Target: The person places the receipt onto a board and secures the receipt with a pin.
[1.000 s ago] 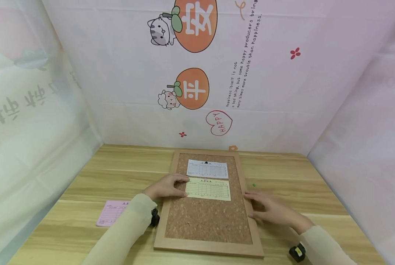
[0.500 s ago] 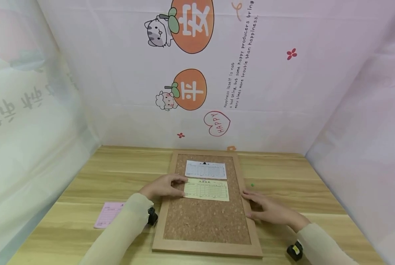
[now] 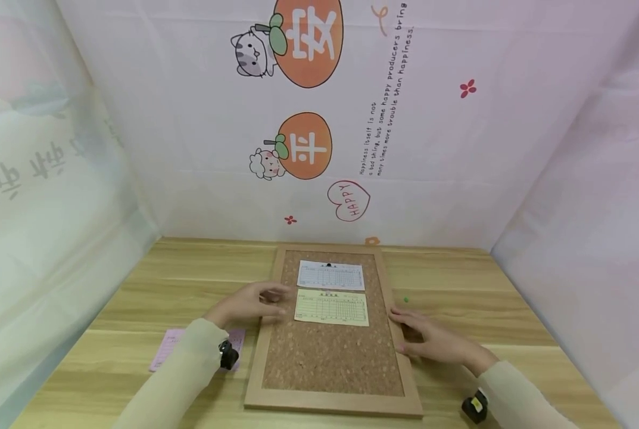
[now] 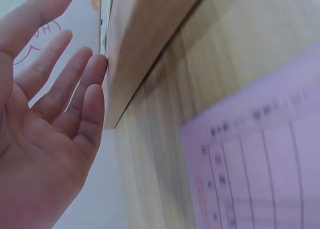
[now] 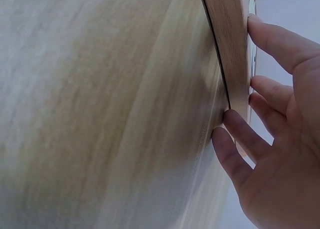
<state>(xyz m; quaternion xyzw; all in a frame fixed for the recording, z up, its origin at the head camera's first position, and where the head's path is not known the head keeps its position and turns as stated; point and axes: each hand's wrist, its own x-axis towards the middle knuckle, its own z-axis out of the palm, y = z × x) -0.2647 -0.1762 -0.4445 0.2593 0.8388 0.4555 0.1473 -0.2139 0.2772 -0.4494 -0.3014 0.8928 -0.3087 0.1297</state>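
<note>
Cork board (image 3: 332, 351) lies flat on the wooden table (image 3: 137, 292), centre of the head view, long side running away from us. We judge it stiff and fairly light: a wood frame round a thin cork panel, likely to slide easily on the smooth tabletop. Best taken by the frame's two long edges; the cork face looks crumbly and would mark under pressure.

Two slips sit on its upper half: a white slip (image 3: 330, 276) with a dark pin at its top edge, and a yellow slip (image 3: 332, 308) just below it, touching or nearly so. We see no pin on the yellow one; thin paper, would lift or shift at a nudge.

Right hand (image 3: 432, 339) rests with straight fingers (image 5: 240, 134) against the right frame edge, holding nothing. Left hand (image 3: 249, 304) is spread and relaxed beside the left frame edge, fingertips (image 4: 97, 64) close to the wood; contact we cannot tell.

Pink slip (image 3: 161, 357), lower left, is partly covered by the left sleeve. A small green speck (image 3: 406, 300) right of the board is too small to identify. Both wrist views are blurred and cropped.
</note>
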